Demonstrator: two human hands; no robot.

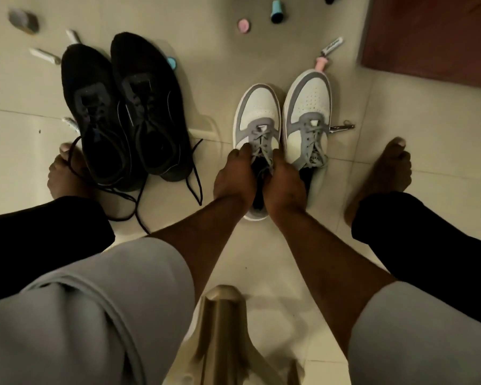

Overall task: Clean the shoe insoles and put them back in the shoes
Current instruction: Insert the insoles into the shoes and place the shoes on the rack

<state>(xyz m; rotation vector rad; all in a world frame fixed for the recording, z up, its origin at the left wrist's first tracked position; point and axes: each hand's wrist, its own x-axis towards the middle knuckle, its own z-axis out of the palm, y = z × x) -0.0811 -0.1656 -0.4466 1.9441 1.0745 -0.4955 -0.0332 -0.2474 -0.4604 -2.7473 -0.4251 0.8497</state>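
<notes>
Two white and grey sneakers stand side by side on the tiled floor; the left sneaker (pixel 257 112) is between my hands and the right sneaker (pixel 308 107) is beside it. My left hand (pixel 233 176) grips the left side of that shoe's opening, fingers curled over the laces. My right hand (pixel 285 182) grips the opposite side of the same opening. The inside of the shoe looks dark and no insole can be made out. A pair of black sneakers (pixel 122 112) with loose laces stands further left.
My bare feet rest on the floor at the left (pixel 64 173) and right (pixel 383 170). Small tubes (pixel 43 55), a pink item (pixel 244 25), a blue bottle (pixel 277 11) and metal pliers (pixel 342 127) lie scattered behind the shoes. A brown door (pixel 433 37) stands at the back right.
</notes>
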